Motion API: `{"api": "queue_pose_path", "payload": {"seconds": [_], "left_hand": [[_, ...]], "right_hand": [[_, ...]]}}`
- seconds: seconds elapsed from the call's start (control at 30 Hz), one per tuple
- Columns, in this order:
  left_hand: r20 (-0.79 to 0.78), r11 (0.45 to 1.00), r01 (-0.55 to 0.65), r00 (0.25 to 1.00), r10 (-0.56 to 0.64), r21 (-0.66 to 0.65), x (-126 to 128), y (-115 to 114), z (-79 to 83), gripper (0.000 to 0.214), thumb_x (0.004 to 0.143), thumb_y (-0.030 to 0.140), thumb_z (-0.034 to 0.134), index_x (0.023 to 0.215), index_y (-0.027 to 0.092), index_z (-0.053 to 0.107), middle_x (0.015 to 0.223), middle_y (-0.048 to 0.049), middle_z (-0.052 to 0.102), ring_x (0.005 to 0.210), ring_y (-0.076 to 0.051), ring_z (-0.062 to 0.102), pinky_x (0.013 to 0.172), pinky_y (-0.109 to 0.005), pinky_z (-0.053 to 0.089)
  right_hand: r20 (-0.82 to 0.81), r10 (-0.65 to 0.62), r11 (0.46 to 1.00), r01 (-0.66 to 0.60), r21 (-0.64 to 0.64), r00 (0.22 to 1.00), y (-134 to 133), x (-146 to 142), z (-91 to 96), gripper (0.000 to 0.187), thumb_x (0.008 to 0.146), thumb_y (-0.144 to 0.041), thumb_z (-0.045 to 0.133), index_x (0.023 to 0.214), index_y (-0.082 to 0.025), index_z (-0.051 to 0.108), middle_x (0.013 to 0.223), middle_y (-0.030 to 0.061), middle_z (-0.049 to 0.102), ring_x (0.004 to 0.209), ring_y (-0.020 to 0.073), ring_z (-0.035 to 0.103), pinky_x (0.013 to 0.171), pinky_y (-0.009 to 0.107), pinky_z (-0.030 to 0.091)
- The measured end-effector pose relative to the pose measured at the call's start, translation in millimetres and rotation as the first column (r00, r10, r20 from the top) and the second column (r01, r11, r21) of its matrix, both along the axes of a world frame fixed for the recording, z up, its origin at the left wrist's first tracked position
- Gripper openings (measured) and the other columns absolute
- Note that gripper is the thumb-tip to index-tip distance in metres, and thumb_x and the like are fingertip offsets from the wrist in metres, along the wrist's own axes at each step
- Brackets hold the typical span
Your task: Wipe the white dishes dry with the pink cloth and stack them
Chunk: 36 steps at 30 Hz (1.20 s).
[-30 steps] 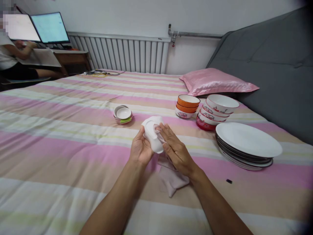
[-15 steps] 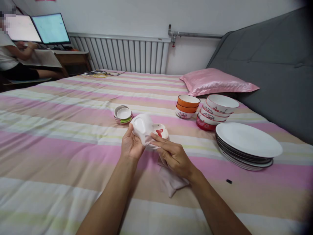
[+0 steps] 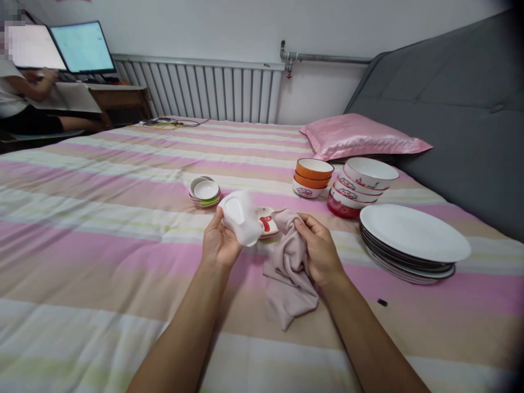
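My left hand (image 3: 219, 245) is closed on a small white dish (image 3: 240, 215), held tilted with its underside toward me above the striped bedspread. Just behind it a second small white dish with a red mark (image 3: 267, 221) lies on the bed. My right hand (image 3: 321, 251) grips a pale pink cloth (image 3: 289, 270), which hangs down onto the bed beside the held dish.
A stack of small saucers (image 3: 205, 191) sits to the left. Orange bowls (image 3: 313, 176), red-patterned bowls (image 3: 360, 188) and a stack of large plates (image 3: 413, 240) stand at the right. A pink pillow (image 3: 362, 137) lies behind. A person sits at monitors (image 3: 82, 46) far left.
My right hand has drawn the cloth off the held dish and moved right, bunching it. The left hand shifted the dish left, uncovering the red-marked dish behind.
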State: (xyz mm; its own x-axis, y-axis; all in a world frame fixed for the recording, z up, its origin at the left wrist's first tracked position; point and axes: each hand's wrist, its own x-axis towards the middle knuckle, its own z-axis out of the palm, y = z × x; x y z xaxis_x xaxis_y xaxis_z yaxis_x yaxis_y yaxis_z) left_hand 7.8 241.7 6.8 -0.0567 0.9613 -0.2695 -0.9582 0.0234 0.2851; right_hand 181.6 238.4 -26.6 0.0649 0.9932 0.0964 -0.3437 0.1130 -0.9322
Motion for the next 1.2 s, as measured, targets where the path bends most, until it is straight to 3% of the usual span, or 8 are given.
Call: {"api": "queue_pose_path", "payload": {"seconds": [0.23, 0.47, 0.67, 0.97, 1.07, 1.2], "left_hand": [[-0.002, 1.0, -0.009, 1.0, 0.009, -0.023, 1.3, -0.2, 0.7, 0.032, 0.091, 0.023, 0.038, 0.116, 0.008, 0.052, 0.072, -0.008, 0.072, 0.069, -0.017, 0.069, 0.078, -0.029, 0.053], [-0.011, 0.999, 0.009, 1.0, -0.009, -0.041, 8.5, -3.1, 0.7, 0.031, 0.091, 0.022, 0.039, 0.115, 0.007, 0.053, 0.071, -0.0079, 0.072, 0.067, -0.016, 0.069, 0.075, -0.029, 0.053], [-0.077, 0.998, 0.051, 0.996, -0.055, -0.047, 13.5, -5.0, -0.8, 0.035, 0.089, 0.024, 0.042, 0.118, 0.007, 0.052, 0.084, -0.0124, 0.072, 0.084, -0.023, 0.068, 0.09, -0.043, 0.047], [-0.117, 0.995, 0.087, 0.989, -0.091, -0.039, 15.2, -5.4, -1.2, 0.037, 0.09, 0.028, 0.04, 0.119, 0.008, 0.051, 0.093, -0.0144, 0.07, 0.096, -0.027, 0.064, 0.096, -0.054, 0.038], [-0.11, 0.995, 0.095, 0.989, -0.099, -0.04, 15.6, -5.4, -1.2, 0.037, 0.09, 0.028, 0.04, 0.12, 0.008, 0.051, 0.092, -0.0138, 0.07, 0.095, -0.026, 0.064, 0.096, -0.053, 0.038], [-0.087, 0.995, 0.082, 0.992, -0.087, -0.061, 16.7, -6.0, 0.3, 0.037, 0.09, 0.027, 0.04, 0.12, 0.009, 0.05, 0.086, -0.012, 0.071, 0.087, -0.024, 0.067, 0.093, -0.049, 0.042]], "right_hand": [[-0.193, 0.073, 0.976, -0.11, -0.189, 0.979, 0.4, 5.0, 4.3, 0.033, 0.063, -0.029, 0.071, 0.093, -0.021, 0.06, 0.076, -0.0021, 0.065, 0.064, 0.0125, 0.057, 0.058, 0.023, 0.045], [-0.241, 0.199, 0.958, -0.24, -0.157, 0.95, -5.9, 5.1, 11.5, 0.036, 0.064, -0.021, 0.069, 0.099, -0.021, 0.061, 0.08, -0.0008, 0.065, 0.064, 0.0121, 0.057, 0.057, 0.022, 0.045], [-0.271, 0.227, 0.952, -0.272, -0.142, 0.935, -8.0, 5.2, 11.8, 0.025, 0.062, -0.017, 0.071, 0.085, -0.02, 0.06, 0.069, -0.0042, 0.061, 0.06, 0.0095, 0.054, 0.058, 0.02, 0.044], [-0.282, 0.286, 0.943, -0.321, -0.087, 0.916, -11.4, 4.7, 16.3, 0.036, 0.064, -0.019, 0.071, 0.099, -0.019, 0.06, 0.082, -0.0001, 0.065, 0.069, 0.0115, 0.059, 0.065, 0.022, 0.047], [-0.262, 0.237, 0.955, -0.274, -0.115, 0.936, -10.8, 3.5, 16.2, 0.035, 0.061, -0.022, 0.074, 0.094, -0.019, 0.06, 0.077, -0.0013, 0.064, 0.064, 0.011, 0.057, 0.06, 0.022, 0.046], [-0.158, -0.002, 0.989, -0.021, -0.143, 0.987, -4.6, 4.3, 9.8, 0.03, 0.058, -0.028, 0.076, 0.078, -0.018, 0.057, 0.064, -0.0057, 0.055, 0.055, 0.0086, 0.05, 0.052, 0.02, 0.041]]}}
